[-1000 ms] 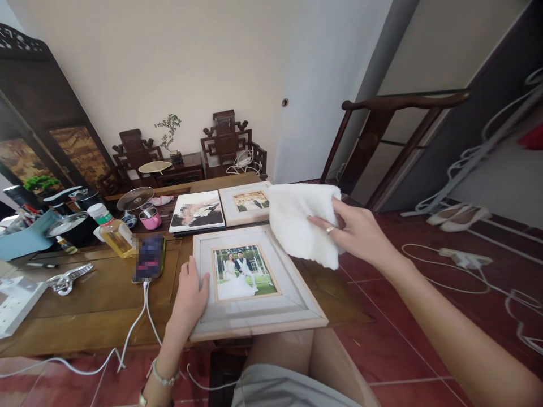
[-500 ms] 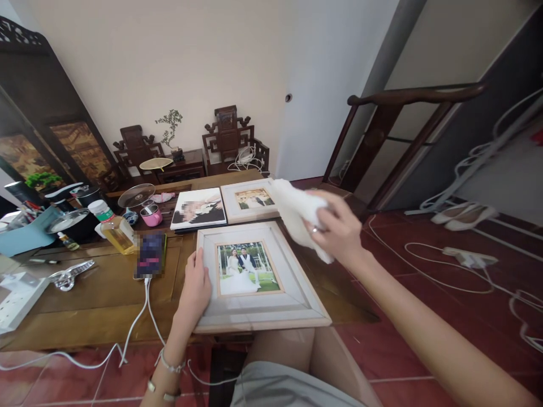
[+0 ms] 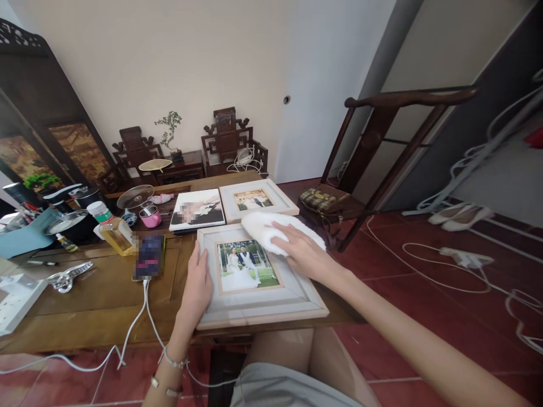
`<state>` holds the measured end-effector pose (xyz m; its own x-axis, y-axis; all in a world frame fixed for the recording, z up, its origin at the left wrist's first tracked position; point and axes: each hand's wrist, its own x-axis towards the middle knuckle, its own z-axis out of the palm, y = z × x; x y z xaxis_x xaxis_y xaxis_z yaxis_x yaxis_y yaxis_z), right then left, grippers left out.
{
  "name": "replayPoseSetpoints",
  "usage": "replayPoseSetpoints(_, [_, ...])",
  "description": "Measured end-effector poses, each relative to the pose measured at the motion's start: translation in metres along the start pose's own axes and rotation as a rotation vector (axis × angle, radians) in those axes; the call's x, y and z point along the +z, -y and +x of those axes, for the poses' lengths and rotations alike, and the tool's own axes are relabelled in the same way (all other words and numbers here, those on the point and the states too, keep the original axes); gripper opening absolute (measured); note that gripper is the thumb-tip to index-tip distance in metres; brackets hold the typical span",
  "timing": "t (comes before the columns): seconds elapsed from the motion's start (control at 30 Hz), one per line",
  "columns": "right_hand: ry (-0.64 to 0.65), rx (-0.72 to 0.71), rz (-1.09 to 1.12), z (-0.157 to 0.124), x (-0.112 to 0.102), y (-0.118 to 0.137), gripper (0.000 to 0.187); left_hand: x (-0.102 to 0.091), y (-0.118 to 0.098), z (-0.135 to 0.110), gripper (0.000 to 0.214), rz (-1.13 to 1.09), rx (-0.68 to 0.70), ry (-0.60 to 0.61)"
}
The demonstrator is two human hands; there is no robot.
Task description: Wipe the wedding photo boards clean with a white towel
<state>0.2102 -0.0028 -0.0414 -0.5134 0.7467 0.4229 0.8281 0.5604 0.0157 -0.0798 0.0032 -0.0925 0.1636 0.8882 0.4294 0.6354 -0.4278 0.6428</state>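
Observation:
A pale wooden picture frame (image 3: 258,317) lies face up at the table's near edge, with a photo of two people in wedding clothes (image 3: 246,265) at its centre. My left hand (image 3: 198,285) grips the frame's left side, thumb on the face and fingers along the outer edge. In my right hand (image 3: 299,249) is a white fluffy cloth (image 3: 265,226), pressed on the frame's upper right part and covering that corner. Just behind lie a second picture frame (image 3: 231,209) and a white photo album (image 3: 180,206).
Left on the wooden table (image 3: 93,305) are a charging phone (image 3: 149,257), a bottle of yellow liquid (image 3: 114,232), a pink mug (image 3: 150,216), a silver hair clip (image 3: 68,278) and a white power strip (image 3: 19,302). A wooden chair (image 3: 373,124) holding a checked bag (image 3: 324,199) stands right.
My right hand has brought the cloth down and left, from the air beside the frame onto its upper right part. The left hand keeps its hold.

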Motion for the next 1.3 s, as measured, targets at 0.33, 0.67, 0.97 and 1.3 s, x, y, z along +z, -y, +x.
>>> replayPoseSetpoints(0.33, [0.127, 0.024, -0.139, 0.035, 0.023, 0.006, 0.057, -0.005, -0.004, 0.002, 0.053, 0.030, 0.088, 0.129])
replayPoseSetpoints(0.67, [0.183, -0.040, -0.056, -0.030, -0.006, 0.052, 0.058, -0.005, 0.000, 0.000, 0.049, 0.056, 0.071, 0.114])
replayPoseSetpoints(0.97, [0.080, 0.009, -0.020, -0.055, -0.011, 0.075, 0.058, -0.007, -0.001, 0.003, 0.046, 0.085, 0.091, 0.140])
replayPoseSetpoints(1.3, [0.134, 0.032, -0.081, 0.038, 0.024, 0.011, 0.059, -0.004, 0.009, 0.001, 0.048, 0.077, 0.146, 0.126])
